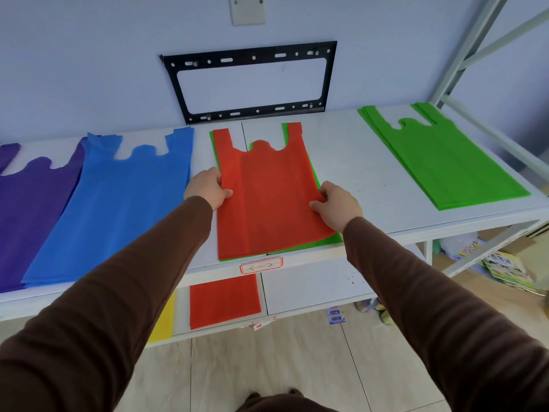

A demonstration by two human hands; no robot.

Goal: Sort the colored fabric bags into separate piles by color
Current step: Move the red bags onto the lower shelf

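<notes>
A red bag (267,197) lies flat in the middle of the white worktop (356,173), with its two handles pointing to the wall. It is on top of a green bag (334,239), of which only thin edges show at the left, the right and the front side. The left hand (206,188) pinches the left edge of the red bag, with the thumb on the upper face and the other fingers curled under the edge. The right hand (337,205) pinches the right edge of the same bag in a similar way. Both arms wear brown sleeves (124,278). To the left of the red bag lies a blue pile (118,203), and further left a purple pile (29,209) that goes partly under the blue one. Well apart on the right end of the worktop lies a green pile (439,156). On the lower shelf (312,286) there is a red pile (224,300) and beside it, partly hidden by the left sleeve, a yellow pile (163,322). A black metal bracket (252,81) is fixed on the wall behind.
</notes>
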